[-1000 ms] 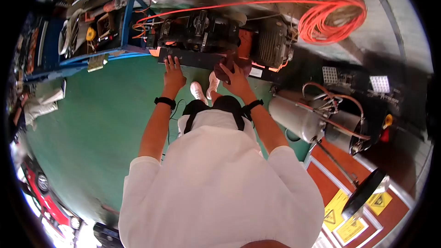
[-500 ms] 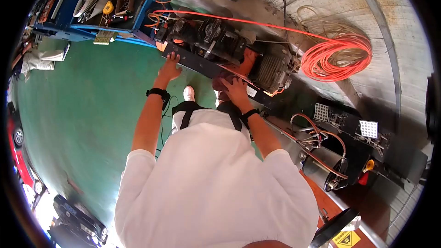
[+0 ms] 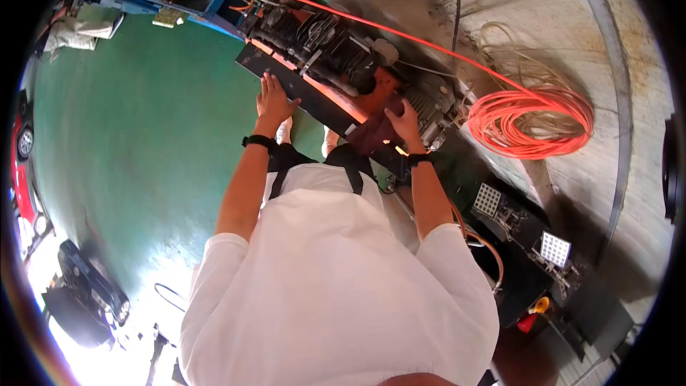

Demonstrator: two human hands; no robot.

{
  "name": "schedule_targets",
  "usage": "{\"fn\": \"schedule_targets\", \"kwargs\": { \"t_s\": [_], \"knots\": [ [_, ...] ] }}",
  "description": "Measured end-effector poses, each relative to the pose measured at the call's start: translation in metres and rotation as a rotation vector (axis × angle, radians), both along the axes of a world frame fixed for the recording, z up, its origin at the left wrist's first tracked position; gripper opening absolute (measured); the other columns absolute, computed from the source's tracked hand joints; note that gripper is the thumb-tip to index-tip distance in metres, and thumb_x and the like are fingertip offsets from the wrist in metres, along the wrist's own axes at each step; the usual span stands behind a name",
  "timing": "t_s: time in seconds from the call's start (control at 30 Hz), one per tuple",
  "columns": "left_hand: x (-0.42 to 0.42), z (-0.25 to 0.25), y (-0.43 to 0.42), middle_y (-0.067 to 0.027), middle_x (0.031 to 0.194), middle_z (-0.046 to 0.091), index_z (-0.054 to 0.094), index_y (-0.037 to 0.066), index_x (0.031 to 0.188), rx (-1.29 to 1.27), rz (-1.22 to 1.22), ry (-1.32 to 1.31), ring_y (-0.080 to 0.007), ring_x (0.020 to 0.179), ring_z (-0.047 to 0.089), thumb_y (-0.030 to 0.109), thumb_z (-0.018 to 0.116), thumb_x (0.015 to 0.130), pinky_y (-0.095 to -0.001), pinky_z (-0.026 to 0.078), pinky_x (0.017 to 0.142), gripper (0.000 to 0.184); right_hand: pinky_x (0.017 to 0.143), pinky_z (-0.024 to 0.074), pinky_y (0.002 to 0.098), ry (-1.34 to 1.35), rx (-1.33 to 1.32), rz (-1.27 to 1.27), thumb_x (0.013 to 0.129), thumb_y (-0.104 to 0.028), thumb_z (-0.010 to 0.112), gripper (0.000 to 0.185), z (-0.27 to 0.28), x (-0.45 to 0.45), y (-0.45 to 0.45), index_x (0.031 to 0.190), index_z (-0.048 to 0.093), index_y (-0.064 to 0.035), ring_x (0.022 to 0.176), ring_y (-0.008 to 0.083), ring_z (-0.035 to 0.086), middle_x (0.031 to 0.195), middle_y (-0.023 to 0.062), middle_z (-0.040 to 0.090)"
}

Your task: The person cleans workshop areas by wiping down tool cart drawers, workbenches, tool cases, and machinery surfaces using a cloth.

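My left hand (image 3: 275, 105) lies with its fingers stretched out flat on a long black panel (image 3: 314, 102), near its left part. Closed on a dark red cloth (image 3: 373, 134), my right hand (image 3: 406, 126) is at the panel's right end, beside a ribbed motor (image 3: 429, 100). Part of the cloth drapes over the panel. Behind the panel stands a greasy black machine (image 3: 321, 39) on an orange base (image 3: 346, 102). The cloth hides some of the base and panel.
A coiled orange hose (image 3: 529, 123) hangs by the concrete wall at right, its line crossing above the machine. A blue tool rack (image 3: 214, 11) stands at upper left. Two dotted target boards (image 3: 488, 200) are at lower right. Parked cars (image 3: 89, 289) show at left.
My right hand has moved right with the cloth, toward the motor. The panel now sits farther from the machine, exposing more of the orange base. My view has turned.
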State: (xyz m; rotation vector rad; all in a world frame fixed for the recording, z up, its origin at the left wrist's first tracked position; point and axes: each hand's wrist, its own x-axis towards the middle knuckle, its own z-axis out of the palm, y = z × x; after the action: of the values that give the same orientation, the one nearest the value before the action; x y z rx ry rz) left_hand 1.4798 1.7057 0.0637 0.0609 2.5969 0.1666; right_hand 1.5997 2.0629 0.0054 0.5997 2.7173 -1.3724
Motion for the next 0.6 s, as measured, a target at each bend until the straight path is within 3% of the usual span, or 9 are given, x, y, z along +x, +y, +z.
{"fn": "schedule_targets", "kwargs": {
  "t_s": [0.07, 0.17, 0.27, 0.33, 0.47, 0.6],
  "knots": [
    [0.002, -0.004, 0.003, -0.0246, 0.156, 0.012, 0.019, -0.007, 0.146, -0.025, -0.022, 0.056, -0.0338, 0.145, 0.018, 0.052, 0.071, 0.078, -0.046, 0.04, 0.105, 0.104, 0.087, 0.0481, 0.043, 0.085, 0.092, 0.069, 0.079, -0.029, 0.075, 0.053, -0.016, -0.035, 0.014, 0.115, 0.054, 0.0033, 0.106, 0.04, 0.059, 0.113, 0.0231, 0.061],
    [0.002, -0.011, 0.003, -0.0258, 0.155, 0.013, 0.019, -0.008, 0.146, -0.022, -0.012, 0.072, -0.0344, 0.145, 0.019, 0.051, 0.073, 0.076, -0.0432, 0.045, 0.101, 0.106, 0.088, 0.0475, 0.0437, 0.119, -0.155, -0.065, 0.081, -0.027, 0.073, 0.055, 0.005, -0.089, 0.027, 0.122, 0.049, -0.0005, 0.109, 0.041, 0.058, 0.114, 0.0252, 0.06],
    [0.001, -0.007, 0.006, -0.0238, 0.156, 0.013, 0.019, -0.007, 0.146, -0.02, 0.021, 0.048, -0.0333, 0.145, 0.017, 0.05, 0.073, 0.076, -0.0424, 0.045, 0.101, 0.105, 0.09, 0.0473, 0.0451, 0.093, -0.055, -0.095, 0.081, -0.023, 0.072, 0.058, 0.019, -0.126, 0.033, 0.128, 0.045, -0.0043, 0.111, 0.043, 0.055, 0.116, 0.0249, 0.059],
    [0.002, -0.009, 0.003, -0.0229, 0.156, 0.013, 0.019, -0.006, 0.146, -0.021, 0.04, 0.044, -0.0328, 0.146, 0.016, 0.05, 0.073, 0.076, -0.0421, 0.046, 0.1, 0.105, 0.09, 0.0472, 0.0463, 0.24, 0.12, 0.047, 0.078, -0.017, 0.071, 0.057, 0.022, -0.143, 0.032, 0.129, 0.046, -0.007, 0.109, 0.0442, 0.054, 0.117, 0.023, 0.059],
    [0.004, -0.006, 0.004, -0.0213, 0.157, 0.009, 0.017, -0.005, 0.147, -0.007, 0.042, 0.046, -0.032, 0.146, 0.013, 0.05, 0.072, 0.078, -0.0423, 0.047, 0.099, 0.105, 0.088, 0.0476, 0.0471, 0.183, 0.356, 0.197, 0.075, -0.01, 0.071, 0.057, 0.006, -0.167, 0.031, 0.128, 0.049, -0.0097, 0.107, 0.0425, 0.054, 0.119, 0.0206, 0.058],
    [0.002, -0.007, 0.005, -0.0213, 0.158, 0.007, 0.014, -0.005, 0.148, -0.005, 0.043, 0.021, -0.0326, 0.146, 0.011, 0.051, 0.07, 0.079, -0.043, 0.047, 0.1, 0.105, 0.087, 0.0474, 0.0486, 0.204, 0.293, 0.199, 0.077, -0.012, 0.07, 0.055, -0.03, -0.169, 0.031, 0.128, 0.05, -0.0097, 0.107, 0.0436, 0.054, 0.118, 0.0221, 0.058]
  ]
}}
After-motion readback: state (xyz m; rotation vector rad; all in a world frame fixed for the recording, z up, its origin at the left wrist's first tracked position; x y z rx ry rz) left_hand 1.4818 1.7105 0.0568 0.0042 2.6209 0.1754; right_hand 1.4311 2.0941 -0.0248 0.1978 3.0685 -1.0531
